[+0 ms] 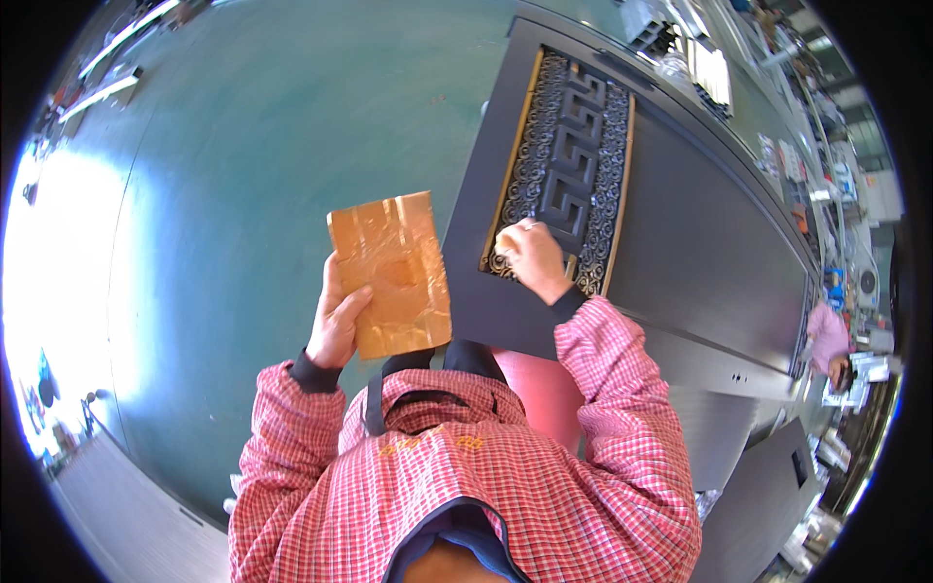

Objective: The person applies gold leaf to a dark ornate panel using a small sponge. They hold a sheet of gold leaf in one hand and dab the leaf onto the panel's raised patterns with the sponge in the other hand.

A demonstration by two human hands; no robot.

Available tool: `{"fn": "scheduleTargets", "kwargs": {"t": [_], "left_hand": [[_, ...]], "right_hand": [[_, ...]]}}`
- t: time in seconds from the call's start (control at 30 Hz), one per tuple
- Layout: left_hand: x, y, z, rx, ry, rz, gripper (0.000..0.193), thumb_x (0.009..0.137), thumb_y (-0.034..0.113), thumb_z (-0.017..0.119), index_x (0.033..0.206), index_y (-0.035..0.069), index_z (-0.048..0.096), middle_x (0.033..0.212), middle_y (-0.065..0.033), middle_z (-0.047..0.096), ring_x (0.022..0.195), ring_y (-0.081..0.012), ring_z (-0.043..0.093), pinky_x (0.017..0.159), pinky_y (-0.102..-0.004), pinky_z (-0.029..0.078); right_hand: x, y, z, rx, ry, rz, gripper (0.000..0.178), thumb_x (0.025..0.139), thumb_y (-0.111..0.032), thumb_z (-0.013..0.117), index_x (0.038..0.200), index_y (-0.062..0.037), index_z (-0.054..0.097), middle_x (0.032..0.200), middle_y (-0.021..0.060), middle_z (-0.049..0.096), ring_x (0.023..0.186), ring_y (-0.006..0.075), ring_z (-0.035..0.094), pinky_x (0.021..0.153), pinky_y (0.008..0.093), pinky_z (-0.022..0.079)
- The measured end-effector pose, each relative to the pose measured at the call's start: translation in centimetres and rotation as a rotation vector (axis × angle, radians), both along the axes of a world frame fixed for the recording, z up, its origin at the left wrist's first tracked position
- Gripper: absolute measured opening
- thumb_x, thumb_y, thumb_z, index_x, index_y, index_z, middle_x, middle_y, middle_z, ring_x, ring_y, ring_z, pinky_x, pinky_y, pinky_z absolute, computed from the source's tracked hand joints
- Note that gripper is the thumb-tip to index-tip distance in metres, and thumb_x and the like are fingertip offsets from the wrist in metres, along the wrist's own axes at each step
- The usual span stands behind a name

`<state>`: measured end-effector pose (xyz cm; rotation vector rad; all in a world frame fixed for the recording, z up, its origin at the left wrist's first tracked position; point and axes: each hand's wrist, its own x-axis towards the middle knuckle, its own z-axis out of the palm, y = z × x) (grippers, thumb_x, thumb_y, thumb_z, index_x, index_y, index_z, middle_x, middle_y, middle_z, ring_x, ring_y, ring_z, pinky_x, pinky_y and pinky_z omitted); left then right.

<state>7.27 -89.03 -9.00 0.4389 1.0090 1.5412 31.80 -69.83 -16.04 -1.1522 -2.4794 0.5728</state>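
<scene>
My left hand [337, 318] grips a flat rectangular board [397, 277] by its left edge, thumb on top. The board is covered in a shiny gold-copper coating with a darker smear in its middle. My right hand [536, 262] is closed around a small tan pad [503, 243], perhaps a sponge, mostly covered by my fingers. It is over the lower left corner of a relief strip [575, 146] on a dark grey door panel [700, 204]. Scrollwork flanks a raised dark key pattern there. Gold colour shows along the strip's edges and on the scrolls near my hand.
The green floor [224, 194] stretches away on the left. Another grey panel [768, 496] leans at the lower right. Metal profiles [709, 78] lie beyond the door. A person in pink [829, 335] is at the far right, and a grey sheet [126, 515] lies lower left.
</scene>
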Motion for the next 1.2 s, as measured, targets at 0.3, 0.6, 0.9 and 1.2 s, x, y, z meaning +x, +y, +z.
{"fn": "scheduleTargets", "kwargs": {"t": [0.3, 0.6, 0.9, 1.2], "left_hand": [[3.4, 1.1, 0.4, 0.006, -0.067, 0.022, 0.062, 0.092, -0.007, 0.041, 0.146, 0.010, 0.015, 0.137, -0.0142, 0.041, 0.123, -0.0219, 0.046, 0.102, -0.0365, 0.042], [5.5, 2.4, 0.5, 0.031, -0.038, 0.046, 0.060, 0.091, -0.007, 0.042, 0.144, 0.008, 0.018, 0.136, -0.0134, 0.041, 0.123, -0.0213, 0.046, 0.102, -0.0347, 0.042], [4.6, 3.1, -0.1, -0.006, -0.052, 0.115, 0.060, 0.090, -0.007, 0.041, 0.143, 0.011, 0.021, 0.137, -0.0117, 0.042, 0.122, -0.0224, 0.048, 0.100, -0.0363, 0.044], [2.6, 1.6, -0.8, -0.097, -0.018, 0.213, 0.061, 0.091, -0.005, 0.042, 0.146, 0.012, 0.019, 0.138, -0.0096, 0.042, 0.123, -0.0205, 0.047, 0.100, -0.0353, 0.044]], "right_hand": [[-2.2, -3.9, 14.6, -0.045, 0.323, 0.194, 0.025, 0.072, -0.004, 0.073, 0.094, -0.0052, 0.064, 0.089, 0.0091, 0.065, 0.084, 0.0271, 0.062, 0.074, 0.0355, 0.052], [-3.0, -3.4, 14.7, 0.211, 0.156, 0.372, 0.028, 0.067, -0.002, 0.069, 0.093, -0.0078, 0.061, 0.089, 0.0052, 0.059, 0.084, 0.0243, 0.057, 0.076, 0.0341, 0.049], [-2.3, 1.5, 11.8, 0.176, 0.294, 0.180, 0.024, 0.069, -0.003, 0.069, 0.091, -0.0084, 0.061, 0.087, 0.0080, 0.062, 0.082, 0.0276, 0.059, 0.070, 0.0371, 0.051], [0.4, 12.3, -2.6, 0.066, 0.252, -0.141, 0.022, 0.074, -0.001, 0.062, 0.095, -0.0062, 0.062, 0.086, 0.0139, 0.062, 0.083, 0.0322, 0.060, 0.074, 0.0407, 0.048]]}}
